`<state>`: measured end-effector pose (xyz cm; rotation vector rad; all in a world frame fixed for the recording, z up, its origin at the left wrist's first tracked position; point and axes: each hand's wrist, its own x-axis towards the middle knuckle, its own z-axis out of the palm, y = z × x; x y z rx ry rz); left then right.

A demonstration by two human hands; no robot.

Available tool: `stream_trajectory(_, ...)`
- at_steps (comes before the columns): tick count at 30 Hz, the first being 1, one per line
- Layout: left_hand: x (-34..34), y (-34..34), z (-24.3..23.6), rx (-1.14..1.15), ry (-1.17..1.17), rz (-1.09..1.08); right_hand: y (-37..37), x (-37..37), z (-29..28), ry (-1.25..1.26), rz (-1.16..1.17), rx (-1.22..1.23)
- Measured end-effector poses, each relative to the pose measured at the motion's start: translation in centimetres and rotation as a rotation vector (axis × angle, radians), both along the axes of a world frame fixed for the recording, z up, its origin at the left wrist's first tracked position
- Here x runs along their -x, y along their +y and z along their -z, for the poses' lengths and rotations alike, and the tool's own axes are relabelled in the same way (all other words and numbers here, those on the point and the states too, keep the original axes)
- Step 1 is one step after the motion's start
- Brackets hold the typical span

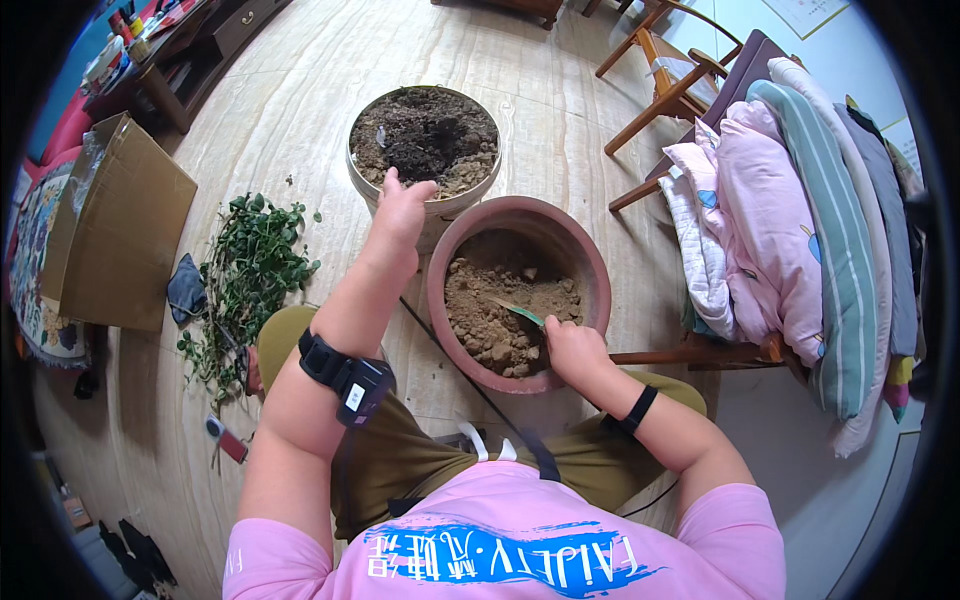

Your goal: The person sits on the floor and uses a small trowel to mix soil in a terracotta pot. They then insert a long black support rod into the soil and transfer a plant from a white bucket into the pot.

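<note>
My right hand [578, 352] is closed round a narrow green tool [526, 315], which looks like a small garden trowel. Its far end rests in dry brown soil [470, 310] inside a round reddish-brown pot [438, 300]. Beyond and to the left stands a white round pot [356, 175] full of soil, with a darker hollow [430, 148] in the middle. At its near rim is my left hand [403, 208], thumb and forefinger spread apart and no object visible in it. The other fingers are partly hidden.
Uprooted leafy green plants [255, 255] lie on the floor at left, beside a dark cloth [186, 290] and a cardboard box [130, 230]. A phone-like red and grey object [228, 440] lies nearer. Folded bedding [770, 220] on a wooden chair hems the right side.
</note>
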<state>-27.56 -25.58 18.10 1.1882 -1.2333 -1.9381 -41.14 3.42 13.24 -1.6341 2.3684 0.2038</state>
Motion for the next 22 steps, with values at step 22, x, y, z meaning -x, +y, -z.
stream_trajectory(22,1.3,-2.0,2.2,0.381,-0.236,0.086,-3.9,6.6,-2.2,0.154,0.095,-0.312)
